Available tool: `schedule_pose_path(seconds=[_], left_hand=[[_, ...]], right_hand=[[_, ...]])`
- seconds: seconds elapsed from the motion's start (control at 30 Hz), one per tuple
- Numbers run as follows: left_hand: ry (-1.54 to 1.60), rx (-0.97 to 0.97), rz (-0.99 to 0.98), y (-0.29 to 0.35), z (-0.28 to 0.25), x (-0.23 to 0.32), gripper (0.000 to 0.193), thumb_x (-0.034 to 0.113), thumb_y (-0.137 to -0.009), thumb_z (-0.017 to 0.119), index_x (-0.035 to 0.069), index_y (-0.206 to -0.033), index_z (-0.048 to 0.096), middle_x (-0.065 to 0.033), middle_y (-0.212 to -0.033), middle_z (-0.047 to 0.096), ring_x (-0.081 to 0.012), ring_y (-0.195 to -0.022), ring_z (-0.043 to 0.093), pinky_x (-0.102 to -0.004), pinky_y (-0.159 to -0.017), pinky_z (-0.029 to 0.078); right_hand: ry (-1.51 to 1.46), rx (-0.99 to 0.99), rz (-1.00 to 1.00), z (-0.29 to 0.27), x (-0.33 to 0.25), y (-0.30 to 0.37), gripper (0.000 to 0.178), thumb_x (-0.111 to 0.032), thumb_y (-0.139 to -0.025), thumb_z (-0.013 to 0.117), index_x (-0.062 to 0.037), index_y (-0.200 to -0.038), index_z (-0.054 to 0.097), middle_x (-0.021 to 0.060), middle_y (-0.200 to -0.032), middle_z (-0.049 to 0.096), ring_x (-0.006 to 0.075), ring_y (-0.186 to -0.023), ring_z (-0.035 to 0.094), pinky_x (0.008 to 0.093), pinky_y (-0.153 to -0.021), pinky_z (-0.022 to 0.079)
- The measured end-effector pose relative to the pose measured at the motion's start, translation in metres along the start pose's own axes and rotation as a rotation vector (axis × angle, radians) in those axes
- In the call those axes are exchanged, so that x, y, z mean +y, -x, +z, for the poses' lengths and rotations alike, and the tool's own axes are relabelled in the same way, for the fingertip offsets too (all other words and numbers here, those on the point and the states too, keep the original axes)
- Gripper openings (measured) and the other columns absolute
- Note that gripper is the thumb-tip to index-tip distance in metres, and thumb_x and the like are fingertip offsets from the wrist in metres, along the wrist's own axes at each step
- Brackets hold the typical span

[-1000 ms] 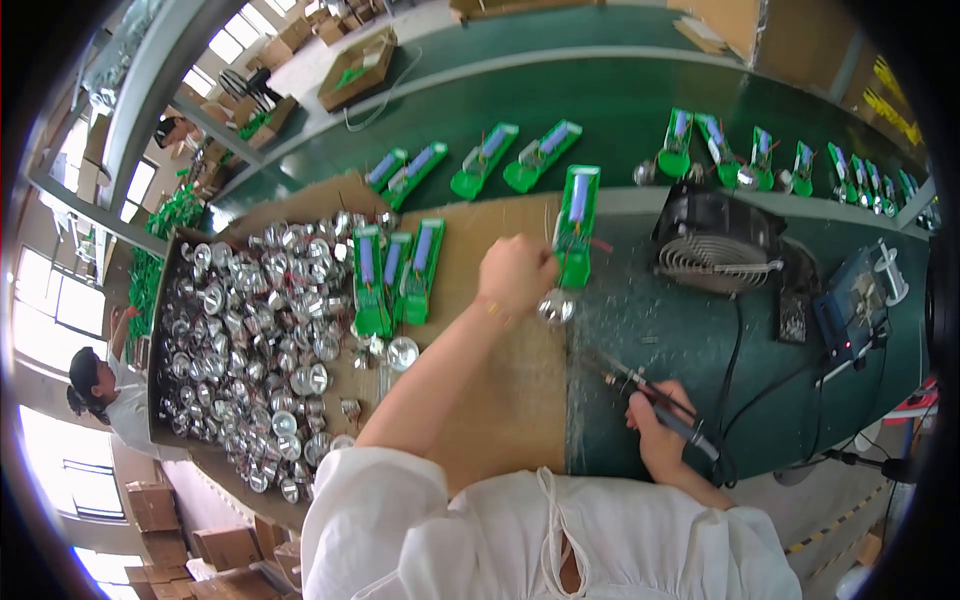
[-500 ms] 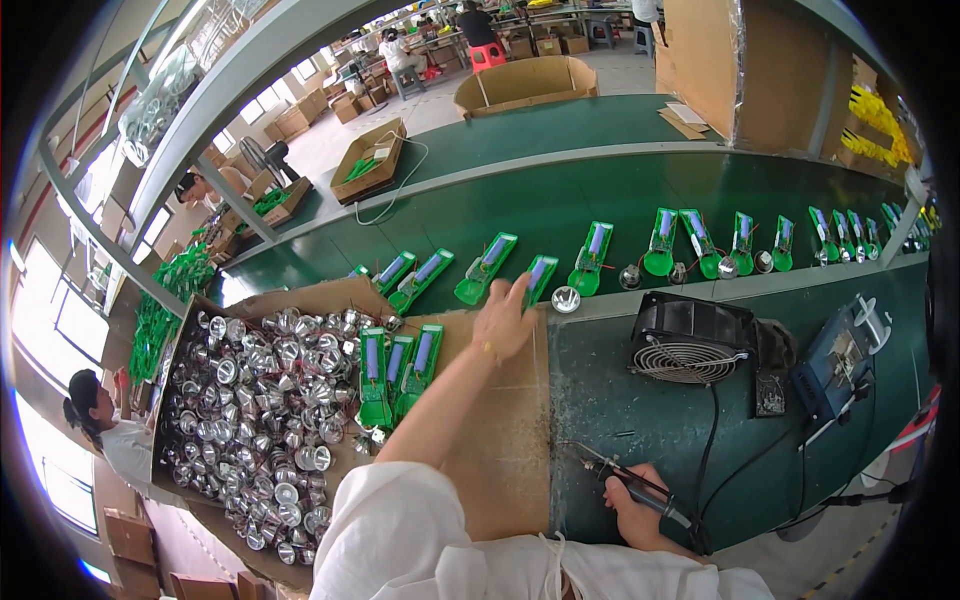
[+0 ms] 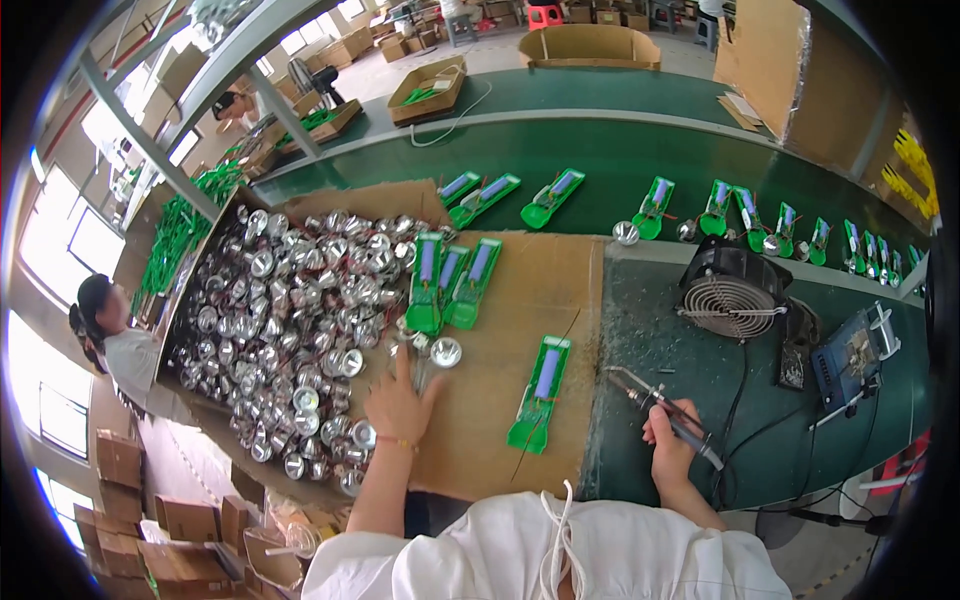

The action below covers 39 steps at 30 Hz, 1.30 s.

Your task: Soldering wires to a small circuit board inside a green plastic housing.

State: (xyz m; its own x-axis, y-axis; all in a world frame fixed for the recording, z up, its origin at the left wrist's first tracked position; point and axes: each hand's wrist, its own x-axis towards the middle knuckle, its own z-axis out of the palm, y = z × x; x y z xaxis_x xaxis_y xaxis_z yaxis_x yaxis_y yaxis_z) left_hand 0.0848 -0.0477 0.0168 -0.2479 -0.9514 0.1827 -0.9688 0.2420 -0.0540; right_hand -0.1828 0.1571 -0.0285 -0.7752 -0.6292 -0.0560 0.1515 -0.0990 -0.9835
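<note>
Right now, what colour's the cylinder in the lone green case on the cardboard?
The cylinder is bluish purple, clearest in the head view.

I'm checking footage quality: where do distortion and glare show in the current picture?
In the head view, the green belt bows into an arc and the corners go black; there too, the windows at left wash out white and the silver reflectors glint.

Bright windows (image 3: 42, 385) line the wall (image 3: 98, 400) at your left, above a pale floor (image 3: 178, 462) stacked with cardboard boxes (image 3: 120, 458).
</note>
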Motion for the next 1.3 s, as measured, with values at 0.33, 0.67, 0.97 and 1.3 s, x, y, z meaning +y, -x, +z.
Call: schedule_pose_path(seconds=[0.33,0.67,0.97,1.3], left_hand=[[0.447,0.132,0.179,0.028,0.015,-0.002,0.023,0.027,-0.076,0.065,0.009,-0.089,0.057,-0.0096,-0.080,0.058,-0.0284,-0.068,0.058,-0.0389,-0.057,0.047],[0.623,0.162,0.312,-0.006,0.010,0.011,0.029,0.023,-0.074,0.068,0.006,-0.095,0.057,-0.0099,-0.083,0.060,-0.0262,-0.072,0.060,-0.0357,-0.061,0.048],[0.239,0.142,0.112,-0.058,0.035,0.052,0.029,0.037,-0.079,0.060,0.010,-0.071,0.066,-0.0090,-0.072,0.062,-0.0267,-0.071,0.061,-0.0381,-0.058,0.047],[1.273,-0.375,0.038,0.037,0.012,0.023,0.017,0.009,-0.079,0.064,0.000,-0.093,0.064,-0.0094,-0.080,0.067,-0.0125,-0.075,0.064,-0.0257,-0.066,0.048]], right_hand=[[0.066,0.063,-0.087,0.001,-0.005,0.010,0.010,-0.010,-0.083,0.058,-0.0017,-0.084,0.052,0.0047,-0.062,0.053,0.0077,-0.049,0.046,0.0185,-0.046,0.036],[0.102,0.014,-0.101,0.006,-0.002,0.015,0.011,-0.010,-0.084,0.059,-0.0011,-0.087,0.053,0.0043,-0.063,0.053,0.0075,-0.051,0.047,0.0187,-0.047,0.037],[0.118,-0.011,-0.089,0.005,-0.009,0.030,0.014,-0.010,-0.083,0.060,0.0012,-0.087,0.052,0.0064,-0.064,0.056,0.0083,-0.051,0.050,0.0197,-0.048,0.041],[0.196,-0.265,-0.048,0.006,-0.029,0.046,0.018,-0.009,-0.079,0.064,0.0010,-0.088,0.052,0.0063,-0.068,0.057,0.0094,-0.055,0.052,0.0221,-0.052,0.043]])
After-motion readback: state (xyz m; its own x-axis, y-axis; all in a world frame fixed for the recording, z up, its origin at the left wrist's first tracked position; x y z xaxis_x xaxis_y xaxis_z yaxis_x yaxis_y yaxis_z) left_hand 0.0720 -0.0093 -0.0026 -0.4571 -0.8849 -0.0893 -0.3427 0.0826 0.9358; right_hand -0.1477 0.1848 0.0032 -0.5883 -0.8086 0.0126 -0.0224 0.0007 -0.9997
